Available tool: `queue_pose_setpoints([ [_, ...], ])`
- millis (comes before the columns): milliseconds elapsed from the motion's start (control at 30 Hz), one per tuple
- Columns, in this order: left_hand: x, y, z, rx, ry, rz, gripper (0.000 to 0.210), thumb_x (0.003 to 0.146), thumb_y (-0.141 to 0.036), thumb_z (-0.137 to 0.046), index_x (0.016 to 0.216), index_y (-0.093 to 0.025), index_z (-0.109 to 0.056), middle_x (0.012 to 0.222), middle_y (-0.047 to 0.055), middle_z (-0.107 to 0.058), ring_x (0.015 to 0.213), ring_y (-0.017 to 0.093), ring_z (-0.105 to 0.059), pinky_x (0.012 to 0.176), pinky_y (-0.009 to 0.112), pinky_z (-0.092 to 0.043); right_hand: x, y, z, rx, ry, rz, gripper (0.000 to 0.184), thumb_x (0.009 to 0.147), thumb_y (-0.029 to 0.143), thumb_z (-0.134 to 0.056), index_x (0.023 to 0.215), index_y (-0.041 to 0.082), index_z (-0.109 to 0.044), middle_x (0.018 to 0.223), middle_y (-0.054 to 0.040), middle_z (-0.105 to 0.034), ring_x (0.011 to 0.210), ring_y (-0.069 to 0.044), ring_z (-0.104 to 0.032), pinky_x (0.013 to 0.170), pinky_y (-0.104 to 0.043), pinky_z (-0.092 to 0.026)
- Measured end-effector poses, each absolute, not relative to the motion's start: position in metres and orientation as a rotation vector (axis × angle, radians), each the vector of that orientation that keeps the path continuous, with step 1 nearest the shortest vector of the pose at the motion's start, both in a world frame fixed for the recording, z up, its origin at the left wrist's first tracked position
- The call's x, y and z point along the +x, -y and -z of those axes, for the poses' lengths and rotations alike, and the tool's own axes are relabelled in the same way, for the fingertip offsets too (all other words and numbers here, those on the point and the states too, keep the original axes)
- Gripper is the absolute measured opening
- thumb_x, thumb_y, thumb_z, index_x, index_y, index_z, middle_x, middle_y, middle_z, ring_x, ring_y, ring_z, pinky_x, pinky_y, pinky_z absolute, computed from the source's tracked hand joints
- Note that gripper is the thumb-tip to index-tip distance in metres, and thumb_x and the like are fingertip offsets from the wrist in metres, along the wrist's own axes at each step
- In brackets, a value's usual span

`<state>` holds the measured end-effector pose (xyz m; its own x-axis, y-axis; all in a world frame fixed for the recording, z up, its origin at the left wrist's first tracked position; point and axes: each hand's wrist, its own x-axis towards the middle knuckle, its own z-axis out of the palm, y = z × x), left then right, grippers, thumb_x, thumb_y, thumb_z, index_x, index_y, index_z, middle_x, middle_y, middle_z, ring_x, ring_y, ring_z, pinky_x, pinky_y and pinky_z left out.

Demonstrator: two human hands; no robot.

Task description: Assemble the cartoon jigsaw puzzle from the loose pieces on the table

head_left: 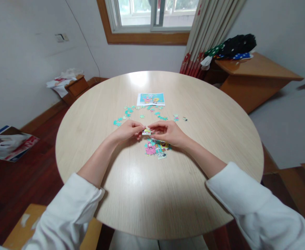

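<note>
Between my two hands, raised over the table, is a small jigsaw puzzle piece (146,132) with yellow, pink and white print; it may be a few joined pieces. My left hand (130,131) pinches its left side with thumb and fingers. On its right side, the thumb and fingers of my right hand (169,133) close on it. Just below my hands lies a partly joined puzzle section (152,148) showing a pink starfish and a yellow square cartoon figure. My right hand hides part of its upper edge.
Loose turquoise puzzle pieces (128,111) lie in an arc beyond my hands, with several more pieces (176,117) to the right. Behind them is a printed reference picture (151,99). All rest on a round wooden table (131,201).
</note>
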<state>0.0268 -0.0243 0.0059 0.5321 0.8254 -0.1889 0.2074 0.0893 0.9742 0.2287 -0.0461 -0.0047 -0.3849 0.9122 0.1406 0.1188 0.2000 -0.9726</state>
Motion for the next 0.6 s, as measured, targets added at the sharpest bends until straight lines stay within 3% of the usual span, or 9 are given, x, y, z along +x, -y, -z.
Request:
queue_pose_setpoints([
  [600,0.0281,0.0275,-0.0119,1.472,-1.004,-0.506,0.036,0.083,-0.028,-0.057,0.050,-0.014,-0.053,0.047,0.001,-0.050,0.045,0.007,-0.047,0.050,0.023,-0.035,0.2272,0.0499,0.0023,-1.009,1.848,-1.094,0.021,0.069,0.027,-0.071,0.087,0.017,-0.074,0.086,-0.0061,-0.070,0.073,-0.014,-0.060,0.072,-0.032,-0.050],
])
